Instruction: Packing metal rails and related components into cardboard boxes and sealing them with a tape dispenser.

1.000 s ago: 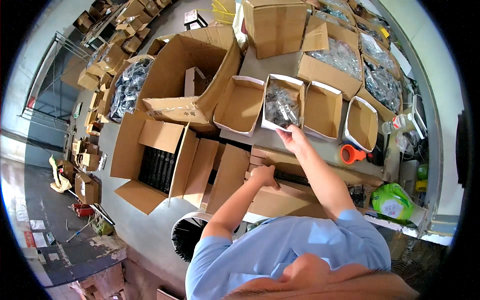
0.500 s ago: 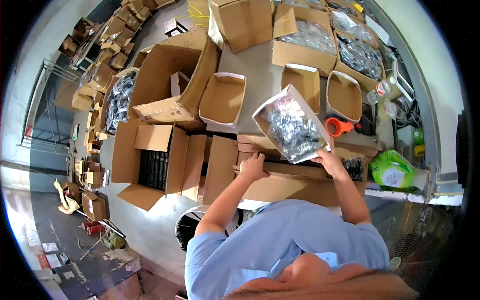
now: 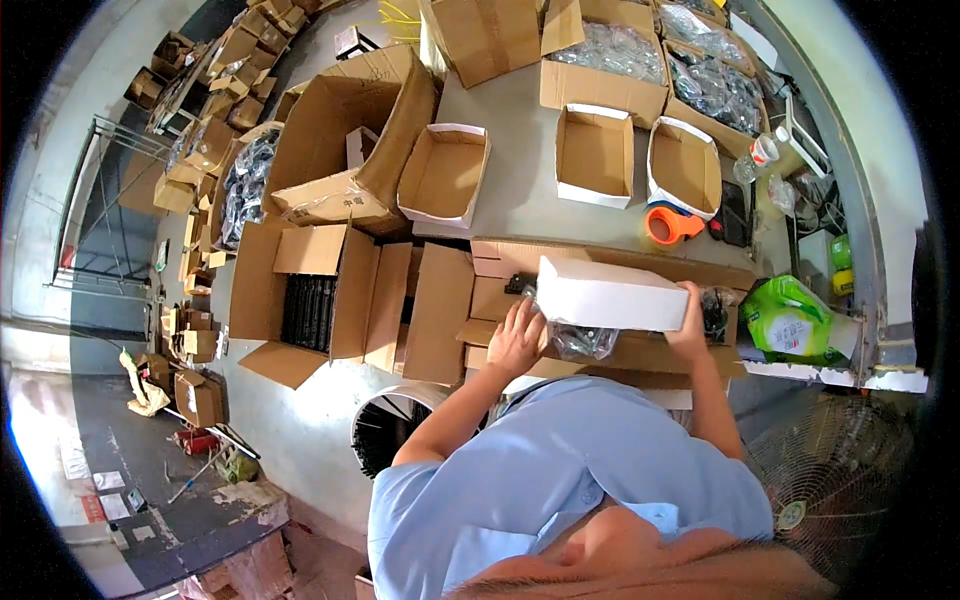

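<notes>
A shallow white cardboard tray (image 3: 612, 293) is tipped on its side over a long open cardboard box (image 3: 640, 355) in front of me. My right hand (image 3: 690, 325) grips the tray's right end. Below its lower edge, shiny transparent plastic bags (image 3: 585, 342) hang or lie in the box; their contents are hard to make out. At the tray's left end is my left hand (image 3: 518, 337), its fingers stretched out by the tray edge and the bags. More bagged dark parts (image 3: 715, 312) show at the box's right end. The tray hides part of the box's inside.
Three shallow trays (image 3: 445, 175) (image 3: 595, 155) (image 3: 685, 168) stand on the grey table beyond. An orange tape dispenser (image 3: 672, 226) sits near the right one. A carton of black parts (image 3: 308, 312) is at left, a green bag (image 3: 790, 318) at right, a fan (image 3: 835, 490) lower right.
The tray of bagged parts has been lowered and tipped over, so its white outside now shows and bags are below it. My left hand has moved right, to the tray's left end.
</notes>
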Available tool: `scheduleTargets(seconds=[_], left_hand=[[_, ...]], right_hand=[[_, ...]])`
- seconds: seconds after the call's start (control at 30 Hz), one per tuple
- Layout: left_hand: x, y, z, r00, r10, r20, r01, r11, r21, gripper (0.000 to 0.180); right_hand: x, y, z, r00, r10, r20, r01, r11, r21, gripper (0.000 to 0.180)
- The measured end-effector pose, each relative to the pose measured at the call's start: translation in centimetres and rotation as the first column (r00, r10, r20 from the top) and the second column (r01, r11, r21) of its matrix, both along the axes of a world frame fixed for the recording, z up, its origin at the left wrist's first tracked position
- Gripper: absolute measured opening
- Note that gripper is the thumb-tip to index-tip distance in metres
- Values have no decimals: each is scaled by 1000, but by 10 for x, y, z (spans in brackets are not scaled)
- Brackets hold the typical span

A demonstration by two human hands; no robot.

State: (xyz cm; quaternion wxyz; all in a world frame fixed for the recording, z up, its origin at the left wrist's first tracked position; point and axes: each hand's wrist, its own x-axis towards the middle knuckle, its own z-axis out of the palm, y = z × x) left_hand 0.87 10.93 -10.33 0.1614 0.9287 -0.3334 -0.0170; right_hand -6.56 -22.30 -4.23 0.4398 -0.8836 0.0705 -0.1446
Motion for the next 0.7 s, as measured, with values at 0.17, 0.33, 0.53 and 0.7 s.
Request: scheduleTargets(seconds=[0.17, 0.33, 0.53, 0.7], left_hand=[[-5, 4, 16, 993, 9, -114, -15, 999, -53, 73], [13, -7, 32, 994, -77, -75, 76, 997, -22, 78], [27, -10, 37, 959, -164, -233, 181, 982, 54, 73], [25, -7, 29, 955, -210, -208, 233, 968, 91, 57]], right_hand=[[3, -32, 23, 996, -71, -49, 68, 996, -55, 64], [79, 0, 25, 979, -108, -172, 192, 762, 619, 68], [148, 50, 0, 897, 299, -327, -52, 804, 592, 40], [83, 53, -1, 488, 435, -757, -688, 726, -26, 38]])
